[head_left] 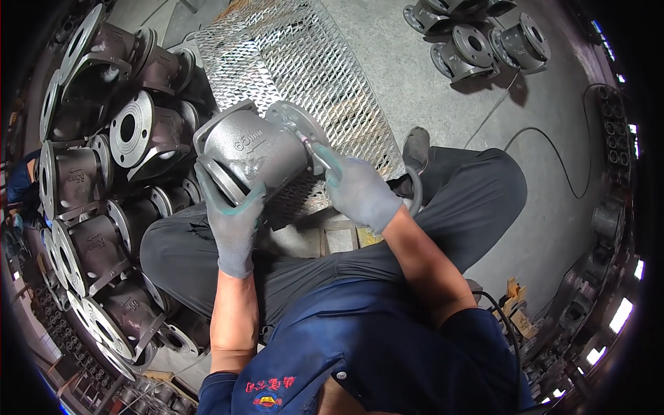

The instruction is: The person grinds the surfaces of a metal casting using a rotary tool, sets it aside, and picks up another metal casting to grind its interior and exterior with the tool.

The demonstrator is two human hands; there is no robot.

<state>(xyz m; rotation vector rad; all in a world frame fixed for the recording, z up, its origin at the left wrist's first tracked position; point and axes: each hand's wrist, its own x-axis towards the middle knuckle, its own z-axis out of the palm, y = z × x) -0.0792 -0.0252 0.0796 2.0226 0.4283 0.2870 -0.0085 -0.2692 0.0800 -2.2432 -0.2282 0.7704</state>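
Observation:
A grey cast-metal flanged valve body (257,153) lies tilted in front of me, over a perforated metal mesh sheet. My left hand (234,225), in a grey and green glove, is closed around its near flange, thumb on one side and fingers on the other. My right hand (361,188), gloved the same way, is closed on a slim tool that looks like a die grinder (307,144). The tool's narrow end reaches the flange at the far right of the body; the exact contact is hard to make out. Most of the tool is hidden by the glove.
Similar valve bodies (88,242) are stacked high on my left, close to my knee. Several more (474,47) stand on the concrete floor at the far right. The mesh sheet (304,55) extends ahead. A grey hose (417,188) curves beside my right wrist; a thin cable (570,176) crosses the floor.

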